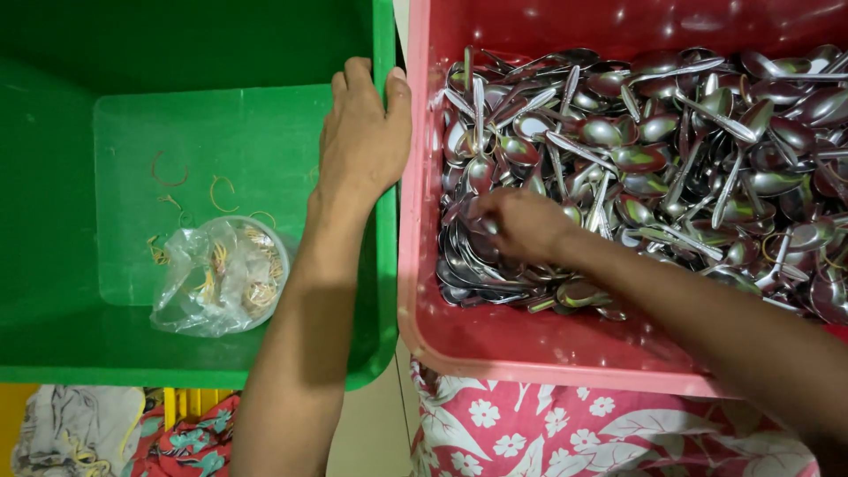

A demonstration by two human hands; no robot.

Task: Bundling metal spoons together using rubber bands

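Spoons [654,159], stainless steel: one large loose heap filling the red plastic tub [495,340], bowls and handles lying every way.

Landmark: red tub. All places below are given against it.

Right hand [521,225]: inside the tub, at the near-left part of the heap, fingers curled down among the spoons and closed about a small stack of them; how many it holds cannot be told.

Left hand [364,132]: just left of the tub, resting on the right wall of the green plastic tub [53,221], fingers narrow and hooked over the rim, holding nothing else.

Green tub: touching or just beside the red one, on its left. No spoons lie in it. Contents: a clear plastic bag [216,278] of rubber bands, and a few loose rubber bands [221,190] scattered on the floor of the tub beyond the bag.

Progress, as judged: at or near the start. No banded bundle of spoons shows anywhere; the whole heap appears unsorted.

Below both tubs: floral cloth [601,433], pink and white.
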